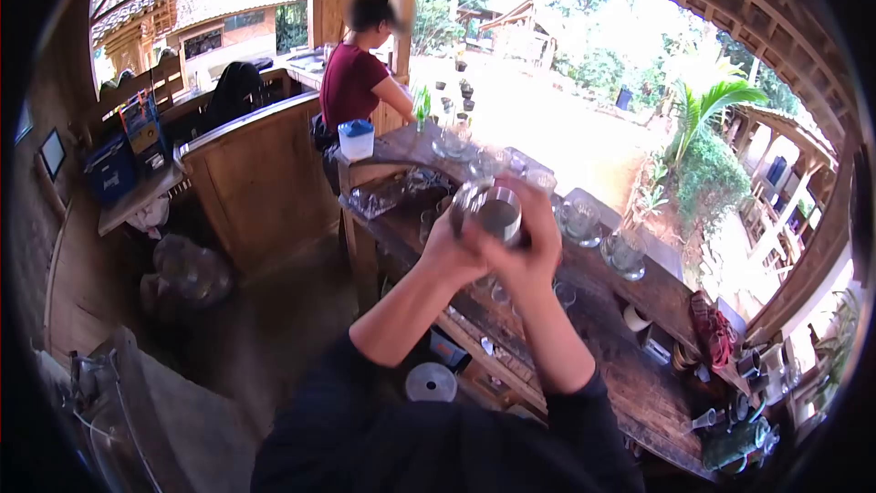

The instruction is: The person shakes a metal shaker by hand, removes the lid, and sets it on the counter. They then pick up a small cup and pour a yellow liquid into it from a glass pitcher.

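Both hands are raised together in front of me, above the wooden counter. My right hand [532, 242] is wrapped round a silvery metal cup [499, 214], tilted so that its round mouth and greyish inside face me. Right beside it, my left hand [449, 251] is closed on a shiny rounded container [467, 198]. Blur hides whether that is glass or metal, and whether the two pieces touch. The thumbs meet at the cup's lower rim. Behind the hands stand several clear glass vessels, among them a glass jar [579, 219].
A wooden counter [611, 347] with a raised shelf runs diagonally ahead. A glass server [624, 254], red cloth [712, 327] and green bottle [737, 445] are along its right part. A person in a maroon shirt [351, 82] stands beyond a white tub [357, 140]. Below is a round stool [431, 383].
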